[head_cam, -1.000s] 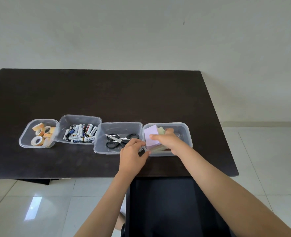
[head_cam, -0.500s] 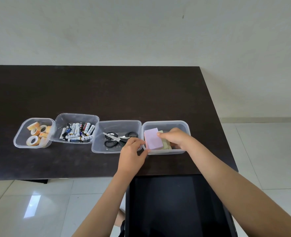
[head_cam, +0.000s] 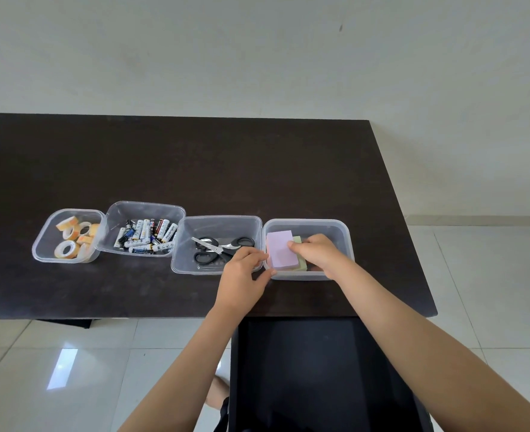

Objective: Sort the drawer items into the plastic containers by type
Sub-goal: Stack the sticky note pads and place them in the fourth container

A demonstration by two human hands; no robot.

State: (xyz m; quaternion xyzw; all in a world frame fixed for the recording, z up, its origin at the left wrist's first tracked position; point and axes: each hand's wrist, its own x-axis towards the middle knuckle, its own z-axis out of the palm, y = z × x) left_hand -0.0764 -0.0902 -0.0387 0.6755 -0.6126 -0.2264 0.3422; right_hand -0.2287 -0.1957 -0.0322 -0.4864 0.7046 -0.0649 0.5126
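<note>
Room: pale wall behind, shiny white floor tiles, and a dark desk (head_cam: pixel 195 169) in front of me.
Tubs: four clear plastic tubs sit in a row on the desk, from 9 o'clock to 3 o'clock.
First tub (head_cam: pixel 44 241): tape rolls (head_cam: pixel 73 240).
Second tub (head_cam: pixel 147 208): batteries (head_cam: pixel 147 236).
Third tub (head_cam: pixel 220 222): black scissors (head_cam: pixel 218 249).
Fourth tub (head_cam: pixel 307 226): a purple note pad (head_cam: pixel 281 250) on top of a green note pad (head_cam: pixel 301 260).
Drawer (head_cam: pixel 316 369): pulled out at 6 o'clock, dark inside; I see nothing left in it.
How far: I think the sorting is almost done. Each kind has its own tub. Only the pads need to be set flat.
Left hand (head_cam: pixel 242 277): fingers curled over the near rims where the third and fourth tubs meet, thumb against the fourth tub, holding it steady.
Right hand (head_cam: pixel 318 252): reaching into the fourth tub, fingers bent and pinching the pads at the 3 o'clock edge.
Next: I would let go of the pads and pull both hands back.
</note>
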